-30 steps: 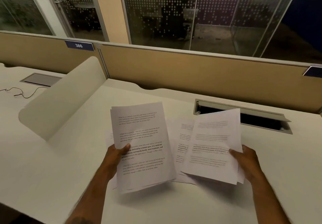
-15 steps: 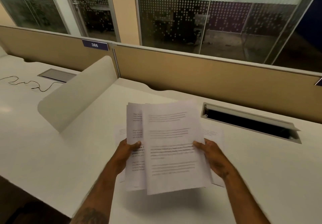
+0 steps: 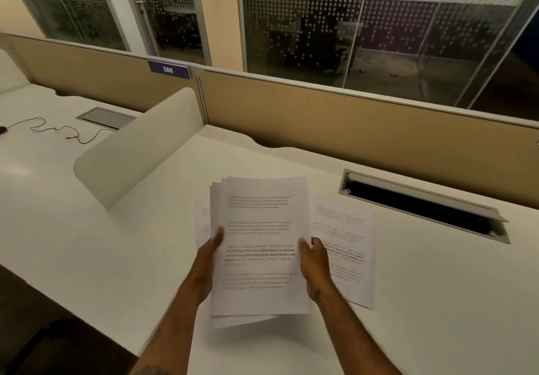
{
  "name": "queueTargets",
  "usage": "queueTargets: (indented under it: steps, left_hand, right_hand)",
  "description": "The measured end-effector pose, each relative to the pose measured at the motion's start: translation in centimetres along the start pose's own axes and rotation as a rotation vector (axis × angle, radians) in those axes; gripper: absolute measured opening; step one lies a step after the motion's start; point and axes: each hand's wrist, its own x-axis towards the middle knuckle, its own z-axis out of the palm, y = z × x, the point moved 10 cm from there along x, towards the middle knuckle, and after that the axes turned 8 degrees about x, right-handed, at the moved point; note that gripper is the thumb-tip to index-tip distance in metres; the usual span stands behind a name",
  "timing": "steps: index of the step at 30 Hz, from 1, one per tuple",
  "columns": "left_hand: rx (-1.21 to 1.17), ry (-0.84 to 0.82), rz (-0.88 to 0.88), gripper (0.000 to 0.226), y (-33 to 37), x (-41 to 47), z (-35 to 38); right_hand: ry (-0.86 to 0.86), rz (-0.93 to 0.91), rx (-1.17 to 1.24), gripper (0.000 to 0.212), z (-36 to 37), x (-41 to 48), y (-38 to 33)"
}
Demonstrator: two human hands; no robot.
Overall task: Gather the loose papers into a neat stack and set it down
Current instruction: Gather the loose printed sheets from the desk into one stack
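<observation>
**Over the white desk, two hands hold a bundle of printed sheets**

Above the desk (image 3: 437, 301), at the lower centre of the view, both hands grip one bundle of papers (image 3: 261, 246). At 9 o'clock of the bundle, the left hand (image 3: 208, 261) is closed on its left edge, with the thumb on the top page and the fingers hidden behind. At 3 o'clock of the bundle, the right hand (image 3: 313, 261) is closed on the right edge in the same way, thumb on the front.

The bundle is lifted off the desk and throws a soft shadow below. Its sheets are thin, white and rectangular, printed with grey paragraphs and some bold lines. They are not yet even: several corners fan out at the top left, and some lower edges stick out at the bottom.

One loose sheet (image 3: 201, 220) lies flat on the desk, mostly hidden behind the left edge of the bundle. Another loose page (image 3: 347, 243) lies flat at 3 o'clock of the bundle, partly covered by the right hand.

The desk is smooth and matt. At 10 o'clock a curved white divider (image 3: 140, 147) stands; at 2 o'clock a dark cable slot (image 3: 423, 205) has its metal flap open.
</observation>
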Motion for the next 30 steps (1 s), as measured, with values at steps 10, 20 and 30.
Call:
queueTargets:
  steps: [10, 20, 30]
  left_hand:
    - [0.139, 0.105, 0.03, 0.033, -1.5, -0.1, -0.8]
    - [0.127, 0.144, 0.029, 0.031, 0.4, 0.4, -6.3]
    - [0.107, 0.123, 0.042, 0.034, 2.0, 1.5, -9.1]
  right_hand:
    - [-0.226, -0.084, -0.241, 0.032, 0.4, 0.5, -1.1]
    - [0.462, 0.226, -0.836, 0.068, -16.5, 4.6, 2.6]
    - [0.373, 0.141, -0.31, 0.053, -17.7, 7.4, 1.9]
